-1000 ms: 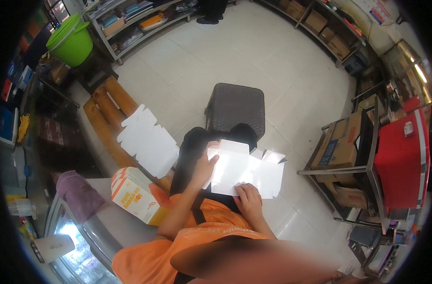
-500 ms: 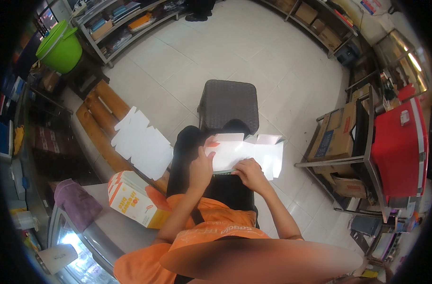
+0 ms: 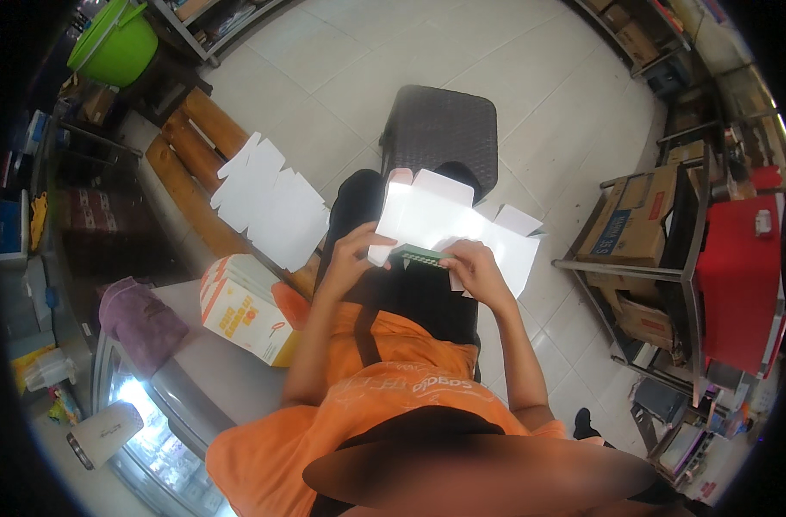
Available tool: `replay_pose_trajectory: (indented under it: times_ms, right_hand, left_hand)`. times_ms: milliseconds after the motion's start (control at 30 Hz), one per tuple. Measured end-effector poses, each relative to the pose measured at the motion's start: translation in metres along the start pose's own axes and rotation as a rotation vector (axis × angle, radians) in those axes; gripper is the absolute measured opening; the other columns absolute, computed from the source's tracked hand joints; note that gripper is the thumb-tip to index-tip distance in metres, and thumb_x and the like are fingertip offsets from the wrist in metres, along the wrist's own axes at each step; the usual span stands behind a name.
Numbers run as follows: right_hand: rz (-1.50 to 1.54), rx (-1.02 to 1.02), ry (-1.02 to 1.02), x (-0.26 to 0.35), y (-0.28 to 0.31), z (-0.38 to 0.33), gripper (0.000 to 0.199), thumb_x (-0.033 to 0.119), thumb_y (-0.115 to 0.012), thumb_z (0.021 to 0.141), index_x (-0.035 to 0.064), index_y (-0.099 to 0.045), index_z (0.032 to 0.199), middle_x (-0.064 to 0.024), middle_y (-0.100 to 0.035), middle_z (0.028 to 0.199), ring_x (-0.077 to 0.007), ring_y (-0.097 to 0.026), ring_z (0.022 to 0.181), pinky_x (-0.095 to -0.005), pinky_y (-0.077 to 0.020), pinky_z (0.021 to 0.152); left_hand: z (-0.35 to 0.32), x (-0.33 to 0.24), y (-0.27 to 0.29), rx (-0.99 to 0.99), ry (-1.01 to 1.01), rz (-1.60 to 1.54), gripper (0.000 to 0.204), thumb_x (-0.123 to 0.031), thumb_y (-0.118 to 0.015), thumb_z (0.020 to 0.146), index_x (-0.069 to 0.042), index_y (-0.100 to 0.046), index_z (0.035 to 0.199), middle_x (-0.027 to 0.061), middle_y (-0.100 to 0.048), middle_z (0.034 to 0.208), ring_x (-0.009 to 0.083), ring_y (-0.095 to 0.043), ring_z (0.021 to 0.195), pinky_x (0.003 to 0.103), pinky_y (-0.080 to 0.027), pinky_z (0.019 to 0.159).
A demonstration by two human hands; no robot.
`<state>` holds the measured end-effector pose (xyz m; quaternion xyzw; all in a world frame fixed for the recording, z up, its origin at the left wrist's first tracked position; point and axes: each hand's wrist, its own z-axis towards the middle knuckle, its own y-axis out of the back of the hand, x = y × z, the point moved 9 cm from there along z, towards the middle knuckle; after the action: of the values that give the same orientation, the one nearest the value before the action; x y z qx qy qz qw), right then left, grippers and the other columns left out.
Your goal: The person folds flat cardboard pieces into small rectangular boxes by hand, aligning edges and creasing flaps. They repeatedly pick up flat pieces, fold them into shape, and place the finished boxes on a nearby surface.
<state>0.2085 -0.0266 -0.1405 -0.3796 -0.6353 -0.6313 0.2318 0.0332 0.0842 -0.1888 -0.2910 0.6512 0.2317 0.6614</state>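
Note:
Across my lap lies a partly folded cardboard box blank (image 3: 436,211), white on its inner face, with side flaps standing up. A green patterned panel along its near edge is bent up. My left hand (image 3: 352,254) pinches the near left corner flap of the blank. The fingers of my right hand (image 3: 475,267) are closed on the near edge, at the right end of the green panel. On the wooden bench to my left lie flat white box blanks (image 3: 272,207). Beside my left arm are several white, yellow and orange cartons (image 3: 242,310), packed together.
A dark woven stool (image 3: 444,125) stands beyond my knees. The wooden bench (image 3: 182,168) runs along the left, near a purple cloth (image 3: 143,314) and a green bucket (image 3: 117,43). At right, a metal rack (image 3: 643,271) holds brown cardboard boxes. A dark shoe (image 3: 585,422) shows at lower right.
The view has shifted. The blank has turned, and its green near panel shows more, bent up. My left hand has moved from the blank's left side to its near left corner.

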Motion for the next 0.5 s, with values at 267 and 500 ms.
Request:
replay_pose_trajectory:
  times_ms: [267, 500]
  right_hand:
    - [-0.054, -0.051, 0.070, 0.009, -0.004, 0.005, 0.013, 0.016, -0.067, 0.085, 0.0030, -0.068, 0.087, -0.0138, -0.063, 0.082, -0.0332, -0.058, 0.081, -0.0399, -0.0408, 0.079]
    - [-0.126, -0.072, 0.164, 0.017, -0.011, 0.000, 0.012, 0.015, -0.067, 0.085, 0.0039, -0.064, 0.086, -0.0119, -0.059, 0.084, -0.0311, -0.055, 0.083, -0.0394, -0.0392, 0.080]
  left_hand:
    - [0.007, 0.059, -0.006, -0.185, 0.278, -0.360, 0.013, 0.002, -0.062, 0.090, -0.005, -0.058, 0.100, 0.0082, -0.059, 0.110, 0.0141, -0.060, 0.097, 0.030, -0.057, 0.085]
    - [0.005, 0.018, -0.005, -0.043, 0.242, -0.422, 0.085, -0.011, -0.068, 0.091, -0.025, -0.013, 0.153, 0.0195, -0.052, 0.130, 0.0192, -0.059, 0.109, 0.034, -0.055, 0.091]
